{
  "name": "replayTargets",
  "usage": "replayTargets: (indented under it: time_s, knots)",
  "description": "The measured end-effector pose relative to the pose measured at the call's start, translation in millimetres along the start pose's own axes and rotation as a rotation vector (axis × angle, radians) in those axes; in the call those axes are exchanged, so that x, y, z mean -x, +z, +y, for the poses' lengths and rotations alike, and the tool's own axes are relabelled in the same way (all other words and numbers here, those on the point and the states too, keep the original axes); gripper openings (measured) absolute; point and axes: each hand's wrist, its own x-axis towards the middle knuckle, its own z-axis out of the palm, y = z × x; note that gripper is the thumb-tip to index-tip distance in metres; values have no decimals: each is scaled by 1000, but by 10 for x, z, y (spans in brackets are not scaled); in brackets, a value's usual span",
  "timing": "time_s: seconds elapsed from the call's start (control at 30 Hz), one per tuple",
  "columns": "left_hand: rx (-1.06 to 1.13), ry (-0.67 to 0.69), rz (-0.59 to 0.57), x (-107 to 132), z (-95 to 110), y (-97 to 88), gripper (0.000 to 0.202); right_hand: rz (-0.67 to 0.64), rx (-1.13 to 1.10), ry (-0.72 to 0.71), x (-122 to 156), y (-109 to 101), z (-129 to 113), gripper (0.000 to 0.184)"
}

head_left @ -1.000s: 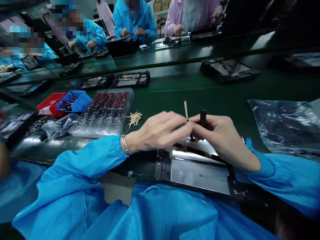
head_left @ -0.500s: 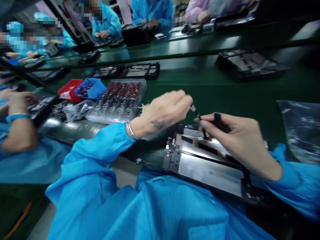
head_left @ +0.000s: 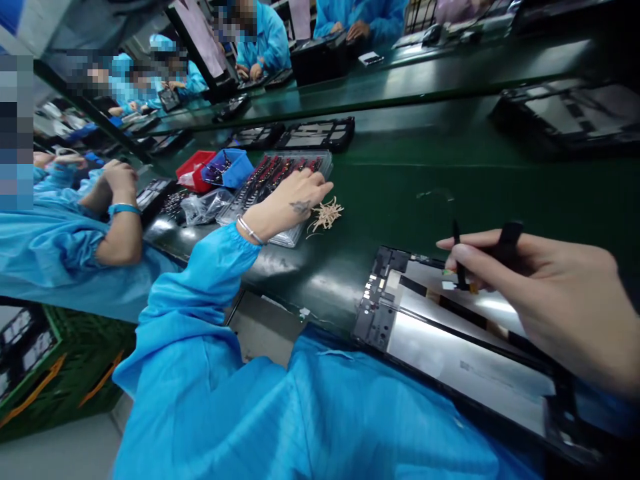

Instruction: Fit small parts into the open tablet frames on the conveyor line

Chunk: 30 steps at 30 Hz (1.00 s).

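My right hand [head_left: 540, 287] pinches a thin black flex cable [head_left: 459, 257] between thumb and forefinger. The cable stands roughly upright over an opened tablet [head_left: 470, 353], its lower end close to small white and gold pieces on the tablet. Silvery panels and a dark strip show inside the device. A black band [head_left: 510, 239] wraps a finger of the same hand. My left hand [head_left: 293, 200] hovers palm down over the right side of a clear plastic tray [head_left: 287, 239], beside a heap of pale thin strips [head_left: 327, 215]. Its fingers are bent and apart, the tips partly hidden.
Red [head_left: 196, 170] and blue [head_left: 231, 170] bins and a crumpled plastic bag [head_left: 205, 208] sit left of the tray. More opened tablets [head_left: 317, 135] lie along the green bench, one at right [head_left: 570, 117]. A co-worker's arm [head_left: 125, 230] is at left; others work across.
My left hand has left the flex cable and moved left, to the tray and pale strips. My right hand still holds the cable over the tablet. The view has turned left.
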Motion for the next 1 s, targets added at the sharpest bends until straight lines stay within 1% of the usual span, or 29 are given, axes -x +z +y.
replayTargets:
  time_s: [0.03, 0.07, 0.1, 0.13, 0.2, 0.23, 0.27, 0.3, 0.37, 0.4, 0.47, 0.57, 0.63, 0.67, 0.7, 0.73, 0.77, 0.8, 0.83, 0.87, 0.9, 0.93, 1.0]
  knots:
    - [86, -3, 97, -40, 134, -1, 37, -18, -50, 21, 3, 18, 0, 28]
    - [235, 10, 178, -92, 296, 8, 32, -36, -104, 37, 9, 39, -2, 29]
    - [444, 36, 223, -152, 477, 24, 30, -49, -156, 47, 17, 62, -4, 29]
    - [692, 66, 223, -215, 663, 44, 33, -61, -199, 55, 26, 85, -6, 29]
    - [1168, 91, 115, -335, 996, 75, 42, -84, -256, 62, 40, 114, -5, 28]
    - [1337, 82, 56, -390, 1119, 78, 45, -86, -268, 54, 42, 116, -5, 27]
    - [1440, 63, 28, -440, 1202, 69, 47, -79, -267, 38, 37, 107, -6, 27]
    - [1480, 46, 25, -486, 1246, 48, 47, -62, -252, 11, 25, 88, -10, 26]
    - [1407, 59, 29, -563, 1238, -26, 47, -6, -213, -75, -18, 25, -30, 26]
    - [1332, 84, -5, -592, 1206, -73, 47, 11, -195, -119, -45, -12, -45, 26]
    - [1184, 154, -125, -637, 1129, -166, 42, 2, -176, -188, -96, -77, -77, 26]
    - [1000, 228, -289, -676, 1055, -257, 35, 5, -140, -259, -130, -124, -113, 11]
    - [912, 278, -332, -684, 1037, -271, 34, 42, -116, -272, -124, -124, -127, 7]
    - [883, 307, -306, -681, 1034, -267, 33, 58, -120, -264, -118, -119, -131, 8]
    - [859, 332, -228, -672, 1036, -258, 36, 68, -137, -246, -113, -113, -134, 9]
    - [826, 352, -96, -659, 1043, -246, 42, 74, -167, -222, -109, -108, -137, 10]
    - [767, 370, 70, -642, 1056, -233, 48, 79, -204, -198, -107, -103, -138, 11]
    - [669, 393, 246, -624, 1077, -221, 49, 80, -240, -177, -106, -100, -139, 13]
    - [538, 420, 411, -607, 1104, -210, 42, 81, -272, -161, -106, -98, -139, 15]
    - [387, 452, 547, -594, 1136, -203, 30, 82, -295, -153, -105, -97, -139, 16]
    - [237, 482, 643, -585, 1169, -199, 19, 83, -309, -150, -102, -97, -140, 18]
    - [109, 506, 709, -582, 1201, -198, 12, 85, -316, -151, -96, -97, -141, 19]
    - [-46, 509, 780, -585, 1250, -203, 10, 94, -314, -155, -80, -97, -148, 20]
